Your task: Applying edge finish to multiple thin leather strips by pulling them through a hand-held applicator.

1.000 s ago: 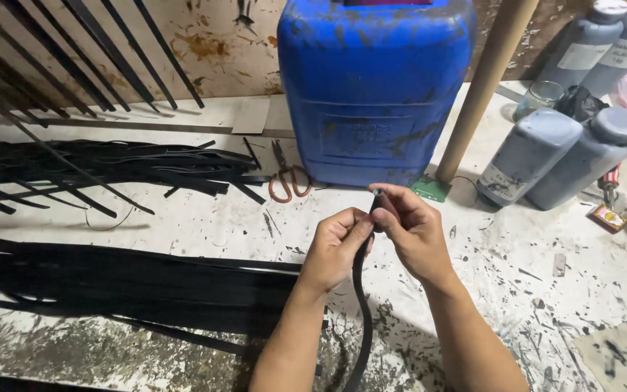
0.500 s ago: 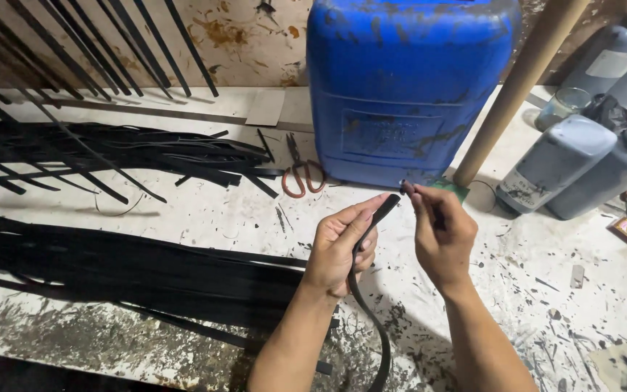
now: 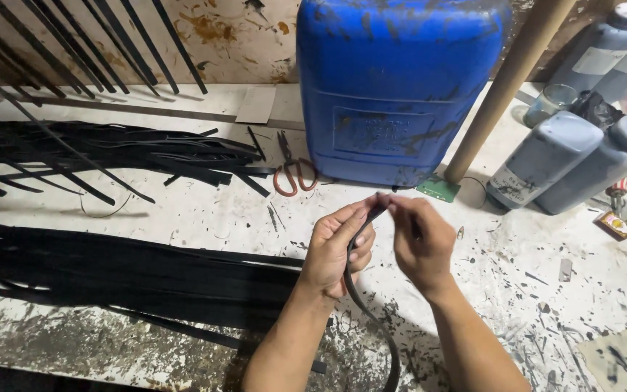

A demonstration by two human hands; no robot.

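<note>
Now, at the far left of the frame, many long black strips (image 3: 110,272) lie flat across the paint-spotted tabletop (image 3: 517,290), and a second bundle of strips (image 3: 110,149) lies above them in the upper left. Near the middle, orange-handled scissors (image 3: 292,170) rest just in front of a big blue canister (image 3: 400,87).

In the centre, both hands meet over one single black strip (image 3: 361,290). The left hand (image 3: 339,247) is closed on the strip's upper part, thumb and fingers pinching it narrow. The right hand (image 3: 419,243) pinches the very tip of the same strip, so the fingertips of both hands touch or almost touch at the top. From there the strip runs down between the forearms, curving to the bottom edge of the frame; its long axis is nearly vertical in the picture. Both hands are equally near to the tip.

At the right stand a wooden pole (image 3: 509,80) and grey bottles (image 3: 582,163).
</note>
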